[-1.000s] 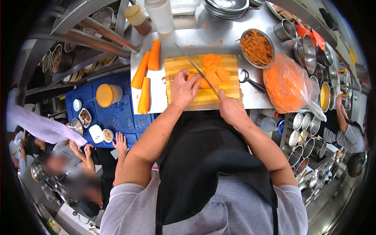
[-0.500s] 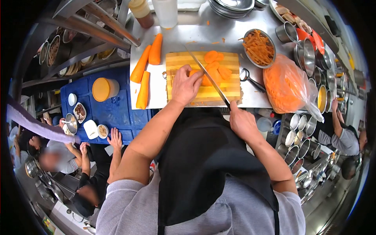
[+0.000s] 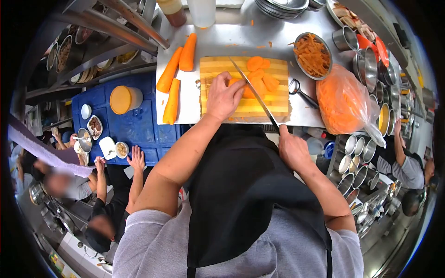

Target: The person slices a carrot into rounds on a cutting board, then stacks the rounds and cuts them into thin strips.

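My left hand (image 3: 224, 97) is closed on a piece of carrot on the striped wooden cutting board (image 3: 208, 68), its fingertips close to the blade. My right hand (image 3: 293, 147) is wrapped round the handle of a long knife (image 3: 254, 91), whose blade runs diagonally over the board, tip pointing away from me. Orange carrot slices (image 3: 262, 82) lie just right of the blade. Left of the board rest three peeled carrots (image 3: 171, 101). A dark-handled peeler (image 3: 301, 94) lies off the board's right edge.
Carrot peelings fill a metal bowl (image 3: 313, 55) at the right, beside a plastic bag of shredded carrot (image 3: 342, 103). Bottles (image 3: 202, 11) and stacked plates (image 3: 281, 11) stand at the back. Other people are at a blue surface (image 3: 147, 102) on the left; another person stands far right.
The view has shifted slightly, moving the board and bowl rightward in the picture. Both hands keep their holds. A co-worker's hand at the left has moved to the white dish.
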`<state>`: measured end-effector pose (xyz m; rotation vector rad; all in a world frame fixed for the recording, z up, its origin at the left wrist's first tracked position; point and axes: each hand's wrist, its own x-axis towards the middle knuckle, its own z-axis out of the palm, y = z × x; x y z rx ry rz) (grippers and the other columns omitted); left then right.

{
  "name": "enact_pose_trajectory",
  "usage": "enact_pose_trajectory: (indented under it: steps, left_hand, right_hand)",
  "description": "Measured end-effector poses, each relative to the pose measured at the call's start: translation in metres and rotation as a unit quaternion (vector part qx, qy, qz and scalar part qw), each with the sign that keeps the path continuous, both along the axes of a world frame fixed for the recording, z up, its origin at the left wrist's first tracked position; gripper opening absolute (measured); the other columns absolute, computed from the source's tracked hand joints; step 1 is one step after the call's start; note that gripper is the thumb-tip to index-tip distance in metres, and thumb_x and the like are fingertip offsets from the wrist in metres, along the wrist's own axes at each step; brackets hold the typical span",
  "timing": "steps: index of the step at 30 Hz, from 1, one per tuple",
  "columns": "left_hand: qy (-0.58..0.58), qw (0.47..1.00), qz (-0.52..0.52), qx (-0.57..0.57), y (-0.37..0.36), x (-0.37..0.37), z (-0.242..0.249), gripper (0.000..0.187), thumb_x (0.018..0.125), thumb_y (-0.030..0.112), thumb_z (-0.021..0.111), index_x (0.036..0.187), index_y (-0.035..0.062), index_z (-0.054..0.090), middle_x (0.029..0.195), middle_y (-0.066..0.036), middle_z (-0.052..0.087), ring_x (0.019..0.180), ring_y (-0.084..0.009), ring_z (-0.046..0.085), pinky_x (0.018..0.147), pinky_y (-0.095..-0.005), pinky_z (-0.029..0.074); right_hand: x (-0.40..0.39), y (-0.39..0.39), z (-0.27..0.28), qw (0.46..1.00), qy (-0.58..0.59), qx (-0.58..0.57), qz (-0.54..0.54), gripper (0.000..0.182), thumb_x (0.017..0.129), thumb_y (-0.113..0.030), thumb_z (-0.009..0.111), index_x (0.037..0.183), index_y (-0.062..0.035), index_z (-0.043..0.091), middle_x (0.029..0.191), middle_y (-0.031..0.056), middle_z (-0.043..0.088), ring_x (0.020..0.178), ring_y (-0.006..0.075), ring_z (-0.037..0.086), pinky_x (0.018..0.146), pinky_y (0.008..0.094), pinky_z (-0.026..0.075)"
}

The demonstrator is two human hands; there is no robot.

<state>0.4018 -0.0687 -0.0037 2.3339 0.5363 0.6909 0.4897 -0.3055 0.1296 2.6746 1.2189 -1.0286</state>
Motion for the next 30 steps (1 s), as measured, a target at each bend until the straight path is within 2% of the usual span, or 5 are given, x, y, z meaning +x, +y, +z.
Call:
enact_pose_trajectory:
  steps: [10,13,19,29,30]
  left_hand:
    - [0.003,1.000,0.005,0.000,0.000,0.000,0.004,0.024,0.084,0.017,0.075,0.108,0.0192,0.074,0.113,-0.014,0.055,0.105,-0.0339,0.055,0.089,-0.0430,0.050]
    - [-0.001,1.000,0.005,0.014,0.000,0.001,0.000,0.024,0.085,0.016,0.074,0.109,0.0179,0.073,0.111,-0.012,0.051,0.096,-0.0297,0.054,0.082,-0.0408,0.050]
    - [-0.020,1.000,0.009,0.012,0.000,0.001,-0.002,0.025,0.084,0.016,0.075,0.109,0.0170,0.073,0.112,-0.012,0.051,0.094,-0.0295,0.054,0.081,-0.0411,0.050]
    - [-0.020,1.000,0.012,0.007,0.001,0.000,0.002,0.024,0.083,0.016,0.076,0.108,0.0165,0.074,0.110,-0.011,0.053,0.092,-0.0283,0.055,0.079,-0.0395,0.049]
    - [-0.008,1.000,0.011,-0.005,0.001,0.000,0.002,0.024,0.083,0.018,0.076,0.107,0.0177,0.074,0.111,-0.012,0.054,0.098,-0.0304,0.055,0.083,-0.0410,0.050]
  right_hand:
    - [0.013,0.021,-0.053,1.000,0.010,0.011,0.005,0.015,0.093,-0.006,0.047,0.107,-0.0023,0.042,0.081,0.0259,0.069,0.080,0.0484,0.067,0.072,0.0606,0.051]
    - [0.010,0.009,-0.037,0.999,0.009,0.044,0.005,0.015,0.092,-0.006,0.048,0.106,-0.0025,0.041,0.080,0.0263,0.068,0.080,0.0487,0.067,0.072,0.0611,0.050]
    - [0.002,-0.003,0.008,0.999,0.025,0.026,-0.009,0.015,0.090,-0.002,0.048,0.102,-0.0027,0.040,0.079,0.0266,0.067,0.079,0.0491,0.066,0.070,0.0600,0.050]
    - [0.001,0.004,-0.014,1.000,0.020,-0.004,-0.005,0.014,0.091,-0.002,0.049,0.102,-0.0024,0.041,0.080,0.0267,0.068,0.079,0.0492,0.066,0.070,0.0597,0.050]
    - [0.003,0.005,-0.025,1.000,0.014,0.023,-0.002,0.015,0.091,-0.003,0.050,0.103,-0.0023,0.041,0.080,0.0270,0.068,0.078,0.0490,0.066,0.070,0.0599,0.050]
